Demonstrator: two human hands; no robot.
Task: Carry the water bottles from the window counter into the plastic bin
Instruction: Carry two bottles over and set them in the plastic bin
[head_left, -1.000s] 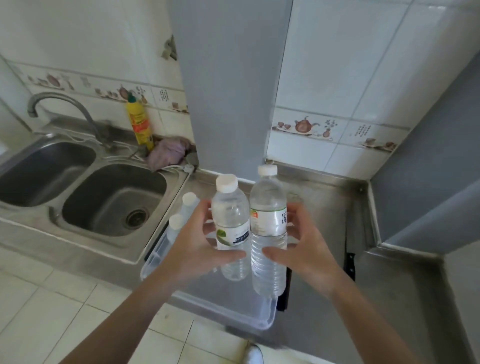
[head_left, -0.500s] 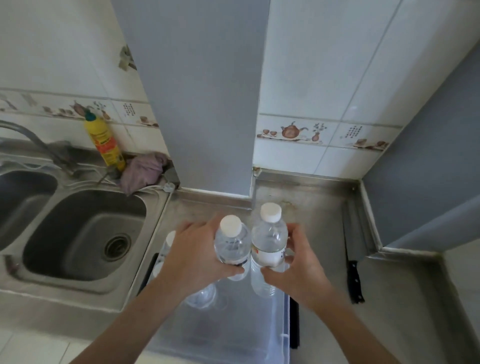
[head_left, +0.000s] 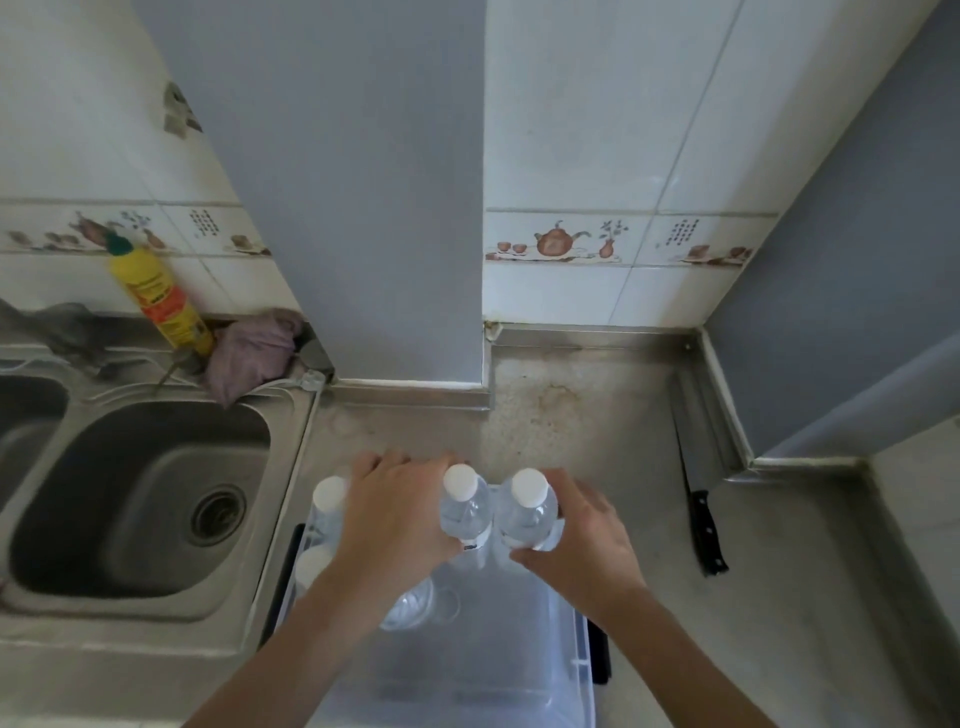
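Water bottles (head_left: 493, 512) upright | left hand (head_left: 395, 514), right hand (head_left: 582, 540) gripping | over plastic bin (head_left: 582, 654)

We see the scene under soft, even daylight with no visible source and a cool blue-grey cast. Shadows are faint: a dim one fills the sink (head_left: 140, 499) basin, and another lies beneath the left hand (head_left: 397, 512) and right hand (head_left: 582, 535). Mild sheen marks the steel counter (head_left: 597, 415); the white wall tiles (head_left: 597, 156) are bright without clipping. Wide-angle distortion bows straight lines outward toward the frame edges. We note overall softness and compression smear, strongest on the faucet (head_left: 57, 332) at left.
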